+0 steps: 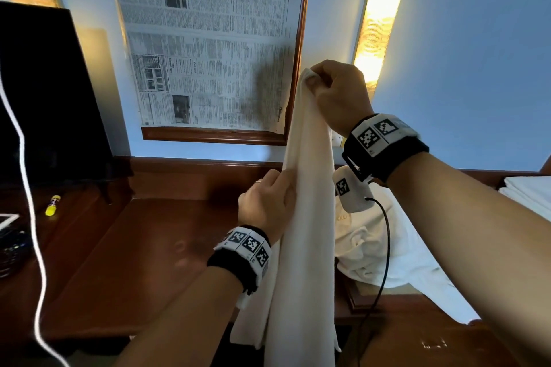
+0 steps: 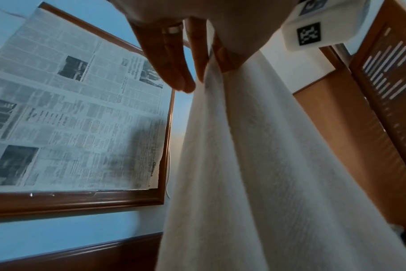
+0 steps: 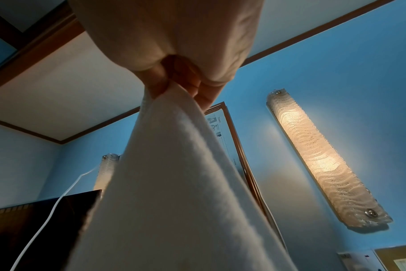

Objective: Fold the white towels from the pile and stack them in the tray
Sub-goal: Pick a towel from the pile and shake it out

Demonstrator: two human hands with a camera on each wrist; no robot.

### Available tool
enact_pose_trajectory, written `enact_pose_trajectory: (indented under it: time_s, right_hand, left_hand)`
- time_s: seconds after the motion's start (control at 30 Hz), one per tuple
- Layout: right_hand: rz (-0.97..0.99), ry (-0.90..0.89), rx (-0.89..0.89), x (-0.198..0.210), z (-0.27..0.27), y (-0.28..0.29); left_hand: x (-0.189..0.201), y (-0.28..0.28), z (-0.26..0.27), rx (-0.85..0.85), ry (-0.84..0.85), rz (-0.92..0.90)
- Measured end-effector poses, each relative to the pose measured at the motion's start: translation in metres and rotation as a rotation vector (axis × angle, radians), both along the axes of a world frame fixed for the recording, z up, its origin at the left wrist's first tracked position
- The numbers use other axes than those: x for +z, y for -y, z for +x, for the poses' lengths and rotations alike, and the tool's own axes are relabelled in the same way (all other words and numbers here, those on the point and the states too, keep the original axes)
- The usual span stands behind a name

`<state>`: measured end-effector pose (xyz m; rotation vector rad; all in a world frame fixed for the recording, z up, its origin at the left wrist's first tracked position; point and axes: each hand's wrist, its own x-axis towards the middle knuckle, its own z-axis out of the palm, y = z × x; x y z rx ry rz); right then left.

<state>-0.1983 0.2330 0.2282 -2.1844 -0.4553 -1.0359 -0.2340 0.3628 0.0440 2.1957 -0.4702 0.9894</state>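
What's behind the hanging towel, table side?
Behind the towel held by the right hand and left hand: the white pile, partly visible. The pile's left part is covered.

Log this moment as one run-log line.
right hand pinches towel top | left hand grips its edge | towel hangs unfolded | pile waits

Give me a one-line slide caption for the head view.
Right hand pinches a hanging white terry towel by its top corner; left hand grips its edge lower down.
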Motion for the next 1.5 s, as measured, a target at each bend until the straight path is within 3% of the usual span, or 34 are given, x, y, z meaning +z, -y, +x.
enact_pose_trajectory:
  time_s: [0.2,0.33,0.47,0.57,0.77,1.07,1.13,1.23,1.33,1.4,1.5]
  right_hand:
    - [0.017,-0.007,-0.034,-0.001,-0.004,0.004]
    - [0.0,-0.011,-0.042,-0.004,-0.006,0.004]
    - [-0.014,-0.004,-0.07,-0.004,-0.006,0.008]
    - [-0.006,-0.015,-0.086,-0.003,-0.005,0.013]
    - [-0.002,-0.028,-0.113,-0.005,0.001,0.021]
    - [0.008,-0.01,-0.136,-0.009,0.011,0.028]
    - [0.0,-0.014,-0.123,-0.01,0.012,0.027]
    - [0.004,-0.005,-0.107,-0.014,0.011,0.025]
    - [0.022,0.013,-0.086,-0.013,0.009,0.025]
    - [0.033,0.025,-0.08,-0.013,0.008,0.027]
    - [0.044,0.02,-0.1,-0.014,0.01,0.034]
  left_hand:
    - [-0.007,-0.002,0.006,0.19,0.052,0.161]
    - [0.001,0.003,0.009,0.263,0.0,0.107]
    - [0.013,0.009,0.01,0.349,-0.211,0.305]
    - [0.015,0.011,0.009,0.331,-0.233,0.255]
    - [-0.004,0.005,0.012,0.136,-0.084,-0.077]
    - [-0.01,-0.013,0.018,-0.012,-0.244,-0.451]
    - [-0.012,-0.015,0.022,-0.027,-0.247,-0.434]
    - [-0.015,-0.017,0.031,-0.012,-0.318,-0.183]
    - [-0.021,-0.018,0.032,0.068,-0.491,0.016]
    - [-0.027,-0.021,0.034,0.1,-0.582,0.033]
    - [-0.037,-0.025,0.035,0.033,-0.578,-0.156]
